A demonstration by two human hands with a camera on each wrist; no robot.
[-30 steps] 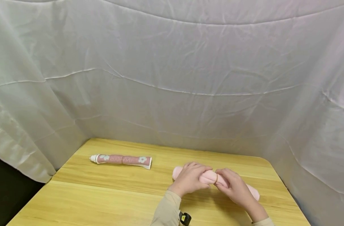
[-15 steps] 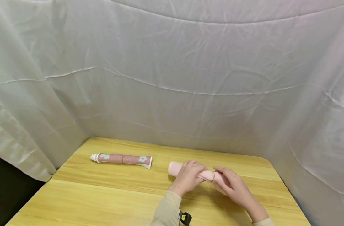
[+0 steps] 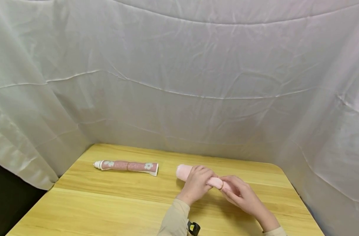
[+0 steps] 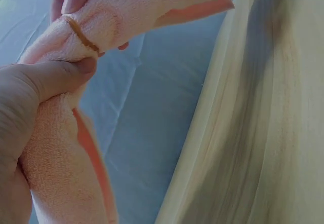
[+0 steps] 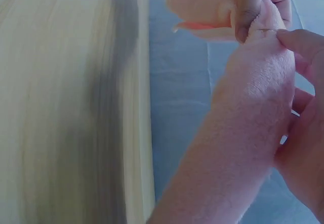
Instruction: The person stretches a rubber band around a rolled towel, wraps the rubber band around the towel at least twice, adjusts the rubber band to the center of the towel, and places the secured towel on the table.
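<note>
A rolled pale pink towel [image 3: 183, 172] is bent at its middle, where a thin brown band [image 3: 221, 186] circles it. My left hand [image 3: 197, 184] grips it left of the band; in the left wrist view the thumb presses on the towel [image 4: 66, 168] just under the band [image 4: 81, 34]. My right hand [image 3: 245, 197] holds the towel on the other side, its thumb and fingertips right at the band. In the right wrist view the fuzzy roll [image 5: 243, 117] runs down from the pinched middle, beside my right hand [image 5: 310, 117]. The roll's right end is hidden in the head view.
A second rolled towel [image 3: 120, 165], dark pink with pale flowers and white ends, lies cinched at its middle on the left of the wooden table [image 3: 88, 209]. Behind the table hangs a grey-white curtain [image 3: 179, 124]. A black wrist device [image 3: 193, 228] shows beside my left sleeve.
The pink towel has bent at the band. Its left end has shifted up and to the left, and its right end has swung out of sight behind my right hand. The flowered towel stays put.
</note>
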